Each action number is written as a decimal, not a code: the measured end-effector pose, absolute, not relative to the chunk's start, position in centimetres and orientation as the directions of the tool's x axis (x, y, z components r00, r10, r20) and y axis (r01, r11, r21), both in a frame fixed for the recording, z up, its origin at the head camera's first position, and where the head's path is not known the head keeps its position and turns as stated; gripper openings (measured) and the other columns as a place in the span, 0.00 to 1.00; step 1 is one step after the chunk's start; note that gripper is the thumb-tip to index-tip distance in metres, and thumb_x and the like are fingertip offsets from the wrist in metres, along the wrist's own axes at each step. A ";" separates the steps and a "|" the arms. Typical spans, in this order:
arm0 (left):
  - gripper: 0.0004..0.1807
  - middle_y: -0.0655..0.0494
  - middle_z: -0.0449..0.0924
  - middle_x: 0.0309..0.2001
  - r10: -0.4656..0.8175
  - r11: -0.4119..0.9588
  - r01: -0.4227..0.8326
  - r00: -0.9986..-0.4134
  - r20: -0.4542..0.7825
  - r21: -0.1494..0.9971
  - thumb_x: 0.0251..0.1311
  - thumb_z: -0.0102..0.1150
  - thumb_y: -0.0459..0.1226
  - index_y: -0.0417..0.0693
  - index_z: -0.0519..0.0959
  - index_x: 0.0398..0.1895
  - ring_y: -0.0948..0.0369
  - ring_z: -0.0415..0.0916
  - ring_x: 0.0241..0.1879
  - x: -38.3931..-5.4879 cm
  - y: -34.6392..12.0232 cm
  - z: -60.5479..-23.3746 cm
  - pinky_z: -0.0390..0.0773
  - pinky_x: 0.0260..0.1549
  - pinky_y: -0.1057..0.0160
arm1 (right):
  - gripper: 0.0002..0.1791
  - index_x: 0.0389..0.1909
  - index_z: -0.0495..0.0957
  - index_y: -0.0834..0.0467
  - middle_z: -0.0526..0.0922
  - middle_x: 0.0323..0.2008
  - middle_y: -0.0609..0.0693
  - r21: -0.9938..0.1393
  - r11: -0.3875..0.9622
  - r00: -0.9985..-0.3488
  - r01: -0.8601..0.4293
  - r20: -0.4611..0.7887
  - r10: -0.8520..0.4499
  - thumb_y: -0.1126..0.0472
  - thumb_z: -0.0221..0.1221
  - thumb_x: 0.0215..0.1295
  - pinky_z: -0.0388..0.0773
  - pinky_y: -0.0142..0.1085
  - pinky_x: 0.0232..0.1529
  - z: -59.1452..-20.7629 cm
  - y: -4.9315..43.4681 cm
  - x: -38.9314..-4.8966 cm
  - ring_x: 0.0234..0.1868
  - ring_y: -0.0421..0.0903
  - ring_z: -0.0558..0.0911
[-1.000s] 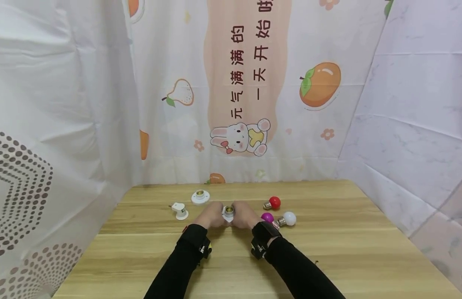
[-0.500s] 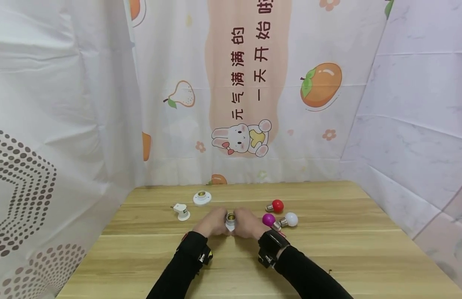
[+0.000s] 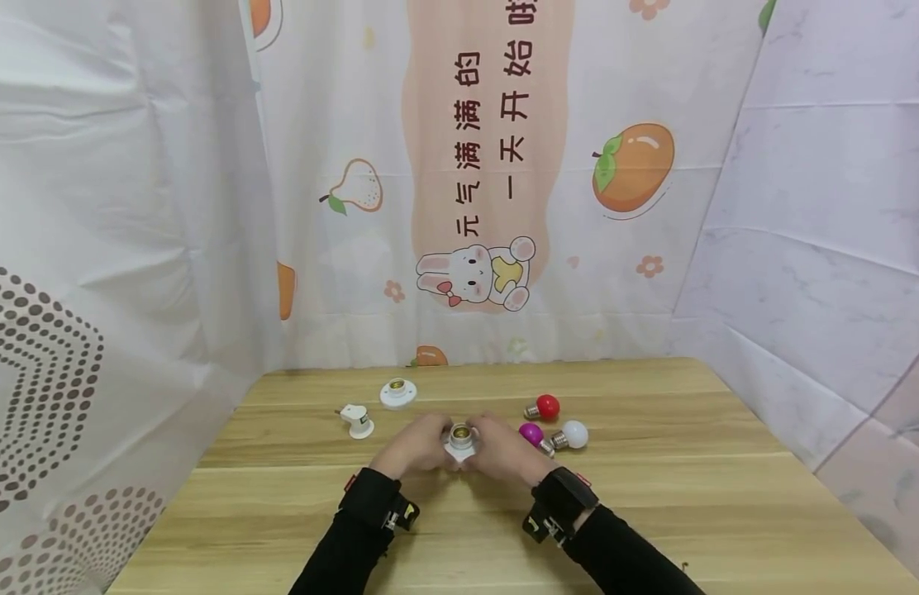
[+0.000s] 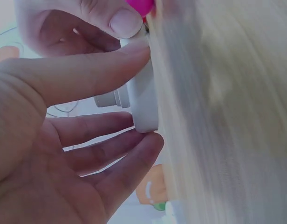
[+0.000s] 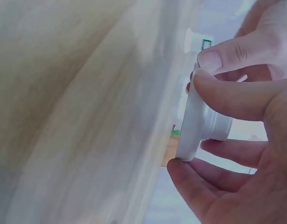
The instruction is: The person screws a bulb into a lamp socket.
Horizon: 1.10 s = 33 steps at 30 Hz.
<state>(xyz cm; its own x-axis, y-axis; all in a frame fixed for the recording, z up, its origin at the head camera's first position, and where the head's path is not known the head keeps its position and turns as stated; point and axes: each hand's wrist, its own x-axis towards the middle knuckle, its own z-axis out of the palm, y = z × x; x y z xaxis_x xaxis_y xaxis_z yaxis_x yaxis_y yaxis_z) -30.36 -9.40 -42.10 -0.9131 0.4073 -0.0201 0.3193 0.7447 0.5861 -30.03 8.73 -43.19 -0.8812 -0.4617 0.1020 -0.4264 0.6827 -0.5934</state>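
A white lamp holder (image 3: 460,438) with a square base and a brass-coloured screw socket facing up is held between both hands over the middle of the table. My left hand (image 3: 421,446) grips its left side, thumb on the top edge and fingertips under the base. On the opposite side my right hand (image 3: 504,450) pinches it the same way. In the left wrist view, the base (image 4: 146,100) stands close to the wood; whether it touches is unclear. From the right wrist, the round collar (image 5: 220,126) shows on the base.
Back left are a round white lamp holder (image 3: 397,395) and a white lamp holder with plug pins (image 3: 358,421). Right of the hands lie a red bulb (image 3: 549,406), a purple bulb (image 3: 531,434) and a white bulb (image 3: 576,434). A patterned curtain (image 3: 340,281) hangs behind the table (image 3: 459,545).
Both hands have brought the lamp holder slightly nearer to me. Its base now shows more from above, and the wrists have spread a little apart. Bulbs and other holders have stayed put.
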 end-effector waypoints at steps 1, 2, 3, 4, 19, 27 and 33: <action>0.25 0.48 0.82 0.45 0.409 0.737 0.319 -0.913 -0.017 0.596 0.46 0.80 0.32 0.37 0.80 0.48 0.54 0.77 0.44 -30.3 -9.5 -42.1 0.78 0.50 0.48 | 0.26 0.50 0.80 0.66 0.79 0.41 0.55 -0.601 0.675 -0.881 -0.428 0.109 -0.461 0.65 0.76 0.49 0.80 0.47 0.47 -43.2 8.9 -30.0 0.41 0.48 0.79; 0.25 0.48 0.82 0.46 0.412 0.729 0.321 -0.911 -0.013 0.604 0.46 0.79 0.32 0.37 0.80 0.49 0.54 0.78 0.45 -30.2 -9.5 -42.0 0.78 0.50 0.48 | 0.26 0.50 0.81 0.65 0.80 0.41 0.54 -0.605 0.669 -0.880 -0.432 0.119 -0.460 0.64 0.76 0.49 0.79 0.47 0.47 -43.2 9.0 -29.9 0.41 0.48 0.79; 0.25 0.48 0.82 0.46 0.417 0.720 0.325 -0.909 -0.007 0.613 0.47 0.79 0.31 0.36 0.80 0.49 0.53 0.78 0.45 -30.1 -9.6 -42.0 0.77 0.50 0.48 | 0.25 0.49 0.81 0.64 0.80 0.40 0.53 -0.607 0.662 -0.878 -0.438 0.130 -0.461 0.64 0.76 0.49 0.79 0.47 0.46 -43.3 9.2 -29.8 0.40 0.47 0.79; 0.25 0.47 0.82 0.46 0.423 0.711 0.332 -0.906 0.000 0.620 0.48 0.78 0.31 0.36 0.80 0.50 0.53 0.78 0.45 -30.1 -9.6 -41.9 0.77 0.50 0.48 | 0.24 0.48 0.81 0.63 0.81 0.39 0.52 -0.610 0.655 -0.875 -0.446 0.142 -0.463 0.64 0.76 0.49 0.79 0.47 0.46 -43.3 9.3 -29.8 0.40 0.47 0.79; 0.23 0.52 0.84 0.47 0.498 0.601 0.453 -0.857 0.135 0.658 0.54 0.74 0.35 0.41 0.82 0.55 0.58 0.79 0.47 -29.1 -9.7 -39.8 0.79 0.50 0.51 | 0.26 0.55 0.82 0.59 0.84 0.50 0.53 -0.674 0.579 -0.867 -0.459 0.199 -0.456 0.59 0.76 0.55 0.78 0.52 0.53 -40.0 10.9 -28.5 0.52 0.51 0.80; 0.27 0.48 0.82 0.53 0.488 0.540 0.461 -0.853 0.184 0.705 0.57 0.73 0.37 0.38 0.80 0.59 0.53 0.79 0.51 -28.1 -9.9 -37.6 0.79 0.51 0.50 | 0.25 0.51 0.84 0.59 0.82 0.50 0.51 -0.682 0.579 -0.889 -0.446 0.262 -0.376 0.57 0.78 0.52 0.80 0.47 0.48 -38.2 11.5 -27.5 0.49 0.51 0.81; 0.29 0.48 0.81 0.57 0.473 0.463 0.456 -0.852 0.223 0.760 0.58 0.73 0.37 0.39 0.78 0.62 0.50 0.78 0.55 -27.8 -9.7 -36.6 0.76 0.58 0.47 | 0.27 0.53 0.84 0.60 0.82 0.53 0.51 -0.714 0.543 -0.893 -0.442 0.296 -0.338 0.56 0.78 0.52 0.80 0.49 0.52 -37.1 12.2 -27.0 0.52 0.52 0.82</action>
